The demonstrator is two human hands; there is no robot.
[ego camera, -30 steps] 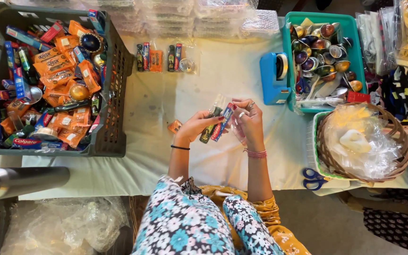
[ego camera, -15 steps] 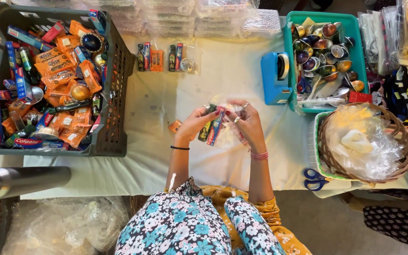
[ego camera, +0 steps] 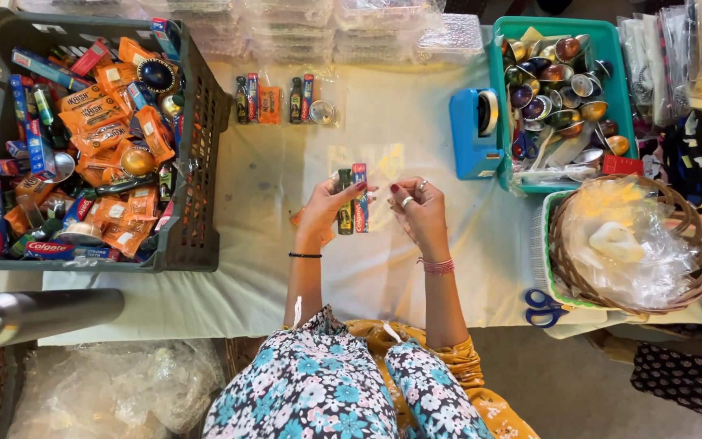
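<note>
From the head camera, the left hand (ego camera: 324, 210) pinches a small dark bottle (ego camera: 344, 203) and a red-and-blue box (ego camera: 360, 197) upright above the table (ego camera: 270, 179). The right hand (ego camera: 420, 207), fingers curled, holds a clear bag (ego camera: 383, 167) just beside them.

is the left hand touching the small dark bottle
Touching. The head view shows the left hand gripping the small dark bottle with a red box, thumb across them.
</note>
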